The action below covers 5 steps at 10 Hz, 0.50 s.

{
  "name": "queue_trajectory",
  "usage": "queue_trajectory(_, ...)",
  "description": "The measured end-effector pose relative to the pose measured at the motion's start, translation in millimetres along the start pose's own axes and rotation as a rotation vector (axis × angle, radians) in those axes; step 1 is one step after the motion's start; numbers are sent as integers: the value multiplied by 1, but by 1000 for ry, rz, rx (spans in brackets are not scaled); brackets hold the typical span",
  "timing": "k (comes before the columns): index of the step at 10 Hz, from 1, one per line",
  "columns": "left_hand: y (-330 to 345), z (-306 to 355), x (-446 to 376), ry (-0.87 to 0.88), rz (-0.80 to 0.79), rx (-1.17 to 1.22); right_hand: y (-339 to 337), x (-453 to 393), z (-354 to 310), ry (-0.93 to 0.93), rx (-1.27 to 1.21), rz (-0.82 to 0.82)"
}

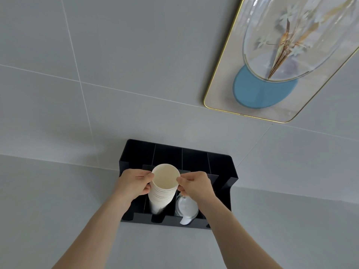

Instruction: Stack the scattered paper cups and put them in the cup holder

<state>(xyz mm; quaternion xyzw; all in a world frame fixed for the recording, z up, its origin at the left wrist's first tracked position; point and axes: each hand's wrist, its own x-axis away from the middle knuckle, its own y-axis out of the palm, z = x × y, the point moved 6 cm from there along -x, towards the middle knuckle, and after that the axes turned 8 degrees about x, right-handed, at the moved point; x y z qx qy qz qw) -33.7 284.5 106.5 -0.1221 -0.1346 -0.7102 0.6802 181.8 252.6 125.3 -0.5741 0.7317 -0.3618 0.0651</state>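
Grey counter; hands point(165, 186) grip white nested cup stack point(164, 188).

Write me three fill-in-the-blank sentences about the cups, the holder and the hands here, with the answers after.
1. The cup stack is gripped by ____ hands, the left hand and the right hand.
2. The holder is ____ in colour.
3. The white lids sit in the compartment to the ____ of the stack.

Answers: both; black; right
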Motion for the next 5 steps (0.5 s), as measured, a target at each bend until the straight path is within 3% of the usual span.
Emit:
queue_trajectory(1,-2,-5,-1,-15,18,-22,0,2,0,-17,42,-2)
queue_trajectory(4,-4,5,29,152,32,-559,-31,19,3,-231,405,39)
queue_trajectory(5,-13,3,34,146,100,-657,-51,31,20,-188,599,43)
